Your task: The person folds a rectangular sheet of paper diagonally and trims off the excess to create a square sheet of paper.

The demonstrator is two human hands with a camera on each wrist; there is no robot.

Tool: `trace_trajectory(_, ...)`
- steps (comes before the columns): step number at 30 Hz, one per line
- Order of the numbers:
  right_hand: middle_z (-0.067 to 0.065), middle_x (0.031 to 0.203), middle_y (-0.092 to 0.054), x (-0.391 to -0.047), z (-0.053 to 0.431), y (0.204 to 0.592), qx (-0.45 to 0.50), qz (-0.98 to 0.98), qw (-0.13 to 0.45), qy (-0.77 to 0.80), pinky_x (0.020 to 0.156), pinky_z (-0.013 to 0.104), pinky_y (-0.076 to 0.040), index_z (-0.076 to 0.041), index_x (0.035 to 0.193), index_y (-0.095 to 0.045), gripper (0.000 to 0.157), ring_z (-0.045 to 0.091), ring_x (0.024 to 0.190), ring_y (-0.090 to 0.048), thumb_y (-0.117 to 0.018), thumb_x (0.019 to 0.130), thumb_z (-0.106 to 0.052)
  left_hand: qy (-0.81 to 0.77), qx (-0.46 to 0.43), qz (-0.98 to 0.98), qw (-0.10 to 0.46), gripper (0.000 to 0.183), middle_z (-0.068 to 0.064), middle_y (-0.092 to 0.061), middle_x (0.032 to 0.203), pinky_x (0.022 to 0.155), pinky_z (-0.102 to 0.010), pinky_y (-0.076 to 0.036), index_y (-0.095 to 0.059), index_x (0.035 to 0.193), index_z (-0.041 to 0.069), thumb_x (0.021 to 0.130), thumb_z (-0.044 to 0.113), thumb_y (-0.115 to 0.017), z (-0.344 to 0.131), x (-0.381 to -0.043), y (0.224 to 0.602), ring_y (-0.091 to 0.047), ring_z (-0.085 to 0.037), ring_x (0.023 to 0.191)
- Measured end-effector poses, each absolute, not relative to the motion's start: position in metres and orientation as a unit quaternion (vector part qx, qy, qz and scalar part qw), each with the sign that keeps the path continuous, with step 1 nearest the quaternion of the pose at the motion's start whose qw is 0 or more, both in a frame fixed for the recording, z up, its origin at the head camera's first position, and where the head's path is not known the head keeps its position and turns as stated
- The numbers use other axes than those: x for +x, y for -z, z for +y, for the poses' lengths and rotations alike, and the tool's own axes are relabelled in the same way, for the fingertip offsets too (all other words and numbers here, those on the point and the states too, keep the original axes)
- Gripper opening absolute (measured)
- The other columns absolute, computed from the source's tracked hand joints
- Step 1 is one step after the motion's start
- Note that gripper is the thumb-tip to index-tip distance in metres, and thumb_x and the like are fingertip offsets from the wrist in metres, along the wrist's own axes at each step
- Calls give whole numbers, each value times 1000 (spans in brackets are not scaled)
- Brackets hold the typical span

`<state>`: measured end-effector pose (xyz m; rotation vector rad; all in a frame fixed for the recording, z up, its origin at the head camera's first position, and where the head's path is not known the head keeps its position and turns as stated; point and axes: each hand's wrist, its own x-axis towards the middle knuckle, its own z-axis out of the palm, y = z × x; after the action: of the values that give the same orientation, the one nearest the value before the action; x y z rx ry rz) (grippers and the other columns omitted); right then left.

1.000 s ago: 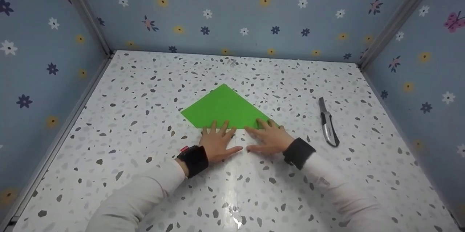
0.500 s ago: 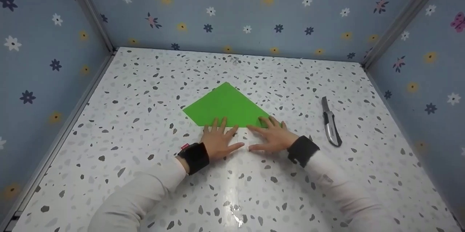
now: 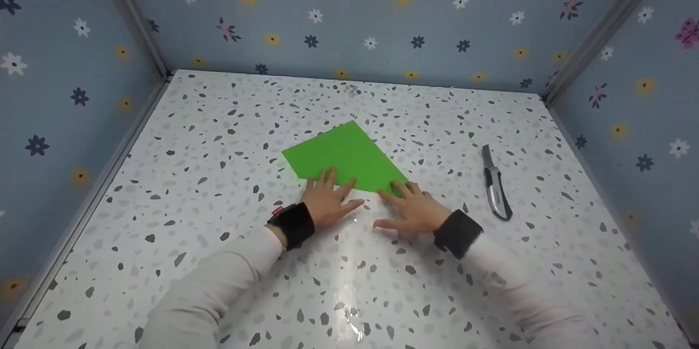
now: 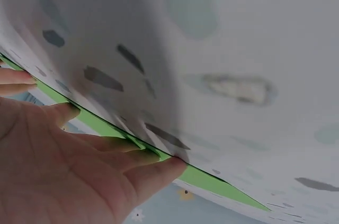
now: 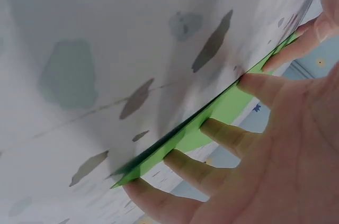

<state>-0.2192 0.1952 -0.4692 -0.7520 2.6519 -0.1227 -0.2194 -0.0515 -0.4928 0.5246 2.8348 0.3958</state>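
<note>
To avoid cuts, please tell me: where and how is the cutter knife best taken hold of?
The cutter knife is probably best gripped by its handle, the right hand coming from the near side: it lies handle near, blade pointing away.

sheet (image 3: 347,155) of plain green, worktop (image 3: 246,114) white with grey speckles, blue walls (image 3: 349,16) with flower pattern, black-and-silver knife (image 3: 496,188)

Matt green paper (image 3: 347,155) on a glossy speckled tabletop (image 3: 229,119).
</note>
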Motion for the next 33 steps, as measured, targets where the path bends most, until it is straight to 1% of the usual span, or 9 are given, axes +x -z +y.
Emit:
trace_trajectory(3, 22, 171, -18, -216, 192, 466, -257, 946, 194, 40, 112, 77, -35, -19, 164, -26, 91, 60, 151, -24, -45, 96, -75, -123, 183, 968, 116, 73, -28, -14, 170, 128, -67, -16, -29, 163, 22, 104, 64, -36, -53, -230, 492, -13, -48, 159)
trace_trajectory(9, 26, 168, -26, -206, 185, 458, -254, 945, 200, 56, 107, 72, -46, -11, 161, -34, 89, 58, 147, -33, -46, 98, -72, -117, 188, 967, 125, 70, -24, -15, 171, 130, -61, -17, -29, 163, 19, 106, 59, -36, -53, -244, 487, -14, -45, 160)
trace_trajectory(13, 27, 166, -28, -200, 179, 452, -255, 943, 204, 59, 107, 70, -47, -7, 160, -35, 90, 58, 145, -36, -43, 98, -72, -103, 188, 968, 131, 72, -22, -11, 173, 132, -57, -13, -22, 165, 20, 107, 61, -32, -50, -253, 489, -10, -43, 161)
trace_trajectory(16, 26, 167, -28, -197, 174, 451, -254, 943, 209, 57, 108, 69, -46, -6, 159, -36, 91, 58, 146, -35, -42, 98, -73, -94, 186, 969, 131, 72, -20, -9, 173, 133, -55, -11, -19, 166, 21, 107, 61, -31, -47, -259, 490, -8, -41, 162)
trace_trajectory(19, 26, 166, -29, -195, 171, 450, -257, 941, 212, 53, 110, 69, -45, -7, 158, -39, 89, 59, 146, -34, -40, 99, -74, -94, 185, 970, 123, 71, -20, -12, 173, 133, -56, -14, -23, 165, 19, 107, 59, -34, -45, -263, 490, -11, -42, 161)
trace_trajectory(23, 27, 164, -34, -195, 167, 449, -263, 941, 208, 44, 112, 67, -45, -8, 154, -46, 85, 57, 145, -39, -39, 100, -72, -91, 190, 970, 117, 71, -20, -14, 173, 132, -55, -16, -24, 165, 18, 107, 57, -36, -44, -270, 490, -13, -42, 161)
trace_trajectory(27, 28, 157, -44, -198, 166, 448, -287, 937, 199, 29, 110, 63, -48, -5, 148, -53, 73, 52, 139, -48, -41, 104, -62, -80, 203, 970, 107, 72, -19, -14, 173, 133, -55, -16, -22, 165, 18, 107, 57, -38, -43, -275, 494, -14, -41, 161)
trace_trajectory(30, 27, 147, -53, -203, 167, 447, -310, 931, 190, 29, 104, 59, -55, -5, 142, -59, 53, 46, 129, -59, -46, 108, -44, -72, 212, 969, 100, 72, -19, -14, 173, 133, -54, -16, -21, 165, 17, 107, 56, -39, -44, -276, 497, -14, -41, 161)
trace_trajectory(33, 24, 134, -62, -212, 169, 447, -331, 927, 176, 36, 95, 52, -60, -6, 136, -64, 38, 39, 115, -66, -51, 108, -27, -65, 219, 969, 95, 72, -19, -12, 173, 133, -54, -15, -19, 166, 18, 107, 55, -37, -45, -276, 499, -13, -41, 161)
